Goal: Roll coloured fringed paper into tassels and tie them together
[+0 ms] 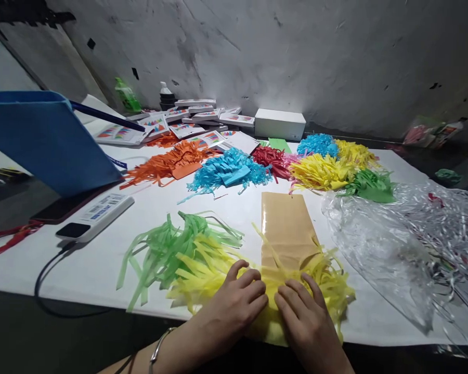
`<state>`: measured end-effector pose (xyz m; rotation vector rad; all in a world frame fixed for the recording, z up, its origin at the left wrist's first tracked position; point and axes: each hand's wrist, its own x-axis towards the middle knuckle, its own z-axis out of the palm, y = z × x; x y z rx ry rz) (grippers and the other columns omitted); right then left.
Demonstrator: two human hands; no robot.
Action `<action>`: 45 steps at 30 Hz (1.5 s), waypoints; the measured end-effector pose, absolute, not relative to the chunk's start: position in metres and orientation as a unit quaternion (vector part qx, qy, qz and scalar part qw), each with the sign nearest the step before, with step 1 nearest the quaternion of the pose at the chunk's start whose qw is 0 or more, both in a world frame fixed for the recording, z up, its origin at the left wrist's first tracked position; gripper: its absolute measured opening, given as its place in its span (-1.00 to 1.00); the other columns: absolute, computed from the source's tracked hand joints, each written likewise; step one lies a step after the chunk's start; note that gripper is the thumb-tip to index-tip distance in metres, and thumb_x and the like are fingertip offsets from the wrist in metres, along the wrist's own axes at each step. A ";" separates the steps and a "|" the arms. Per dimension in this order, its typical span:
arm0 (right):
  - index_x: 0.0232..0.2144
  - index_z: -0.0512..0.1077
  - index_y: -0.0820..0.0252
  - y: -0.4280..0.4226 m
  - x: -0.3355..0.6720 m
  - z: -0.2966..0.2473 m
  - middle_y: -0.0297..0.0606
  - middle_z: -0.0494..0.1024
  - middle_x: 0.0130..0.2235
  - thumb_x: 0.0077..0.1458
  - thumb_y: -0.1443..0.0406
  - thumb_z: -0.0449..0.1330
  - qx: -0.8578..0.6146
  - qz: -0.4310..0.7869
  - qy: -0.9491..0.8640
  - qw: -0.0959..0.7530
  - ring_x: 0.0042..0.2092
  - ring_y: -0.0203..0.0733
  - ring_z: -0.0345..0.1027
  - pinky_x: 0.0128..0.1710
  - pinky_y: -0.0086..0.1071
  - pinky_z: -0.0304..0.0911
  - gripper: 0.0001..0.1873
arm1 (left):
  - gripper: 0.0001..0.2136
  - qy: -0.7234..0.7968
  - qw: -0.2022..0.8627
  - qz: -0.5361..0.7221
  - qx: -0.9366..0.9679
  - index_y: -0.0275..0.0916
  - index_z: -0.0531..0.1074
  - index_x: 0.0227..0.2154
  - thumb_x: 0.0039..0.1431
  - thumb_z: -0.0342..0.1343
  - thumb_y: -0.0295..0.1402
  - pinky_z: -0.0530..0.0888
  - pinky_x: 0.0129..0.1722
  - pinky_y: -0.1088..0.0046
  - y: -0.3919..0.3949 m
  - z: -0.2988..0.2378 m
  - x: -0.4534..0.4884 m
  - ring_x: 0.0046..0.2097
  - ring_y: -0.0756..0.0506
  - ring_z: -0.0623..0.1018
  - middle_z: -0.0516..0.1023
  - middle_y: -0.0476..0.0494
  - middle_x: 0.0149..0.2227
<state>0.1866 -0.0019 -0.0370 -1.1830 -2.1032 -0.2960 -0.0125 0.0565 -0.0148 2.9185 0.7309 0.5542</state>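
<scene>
Yellow fringed tissue paper (205,272) lies along the front edge of the table, its cut strips spreading to both sides. My left hand (237,304) has curled fingers pressed onto its middle part. Close beside it, my right hand (302,309) holds the same paper, its fingers bent and fingertips down; the thumbs are hidden. A glossy brown strip (287,223) sits just beyond my hands, its near end under the yellow strips. Light green tissue fringe (159,249) rests at the left, partly overlapped by the yellow.
Orange (175,161), blue (230,169) and yellow tassel bundles (322,171) lie across the table. Clear plastic (382,254) and silvery strips (448,223) cover the right. A white device (97,215) with a cable and a blue stand (47,135) are left; a white box (280,124) is behind.
</scene>
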 end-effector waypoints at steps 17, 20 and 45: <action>-0.42 0.43 0.15 -0.011 0.169 -0.041 -0.16 0.61 -0.13 0.32 0.33 0.01 -0.666 -0.116 -0.635 0.374 -0.02 0.04 0.44 0.22 0.18 -0.07 -0.72 | -0.82 0.462 0.071 0.023 0.884 -0.24 0.48 -0.38 0.33 0.03 -0.41 0.29 -0.25 0.20 0.065 -0.004 0.009 -0.21 -0.25 0.49 0.58 -0.16 -0.32; -0.31 0.49 0.12 -0.011 0.169 -0.040 -0.18 0.60 -0.11 0.33 0.31 0.05 -0.613 -0.114 -0.676 0.392 0.00 0.00 0.43 0.24 0.13 -0.08 -0.77 | -0.83 0.462 0.069 0.029 0.884 -0.24 0.48 -0.39 0.31 0.04 -0.43 0.30 -0.22 0.17 0.066 -0.005 0.010 -0.21 -0.24 0.50 0.58 -0.14 -0.33; -0.16 0.48 0.08 -0.025 0.213 -0.047 -0.27 0.58 -0.05 0.23 0.38 0.19 -0.504 -0.067 -0.807 0.300 0.08 -0.10 0.35 0.32 -0.04 -0.20 -0.84 | -0.84 0.336 0.066 0.272 0.899 -0.19 0.43 -0.43 0.29 0.09 -0.46 0.19 0.04 0.17 0.045 -0.030 -0.025 -0.22 -0.09 0.42 0.52 -0.01 -0.35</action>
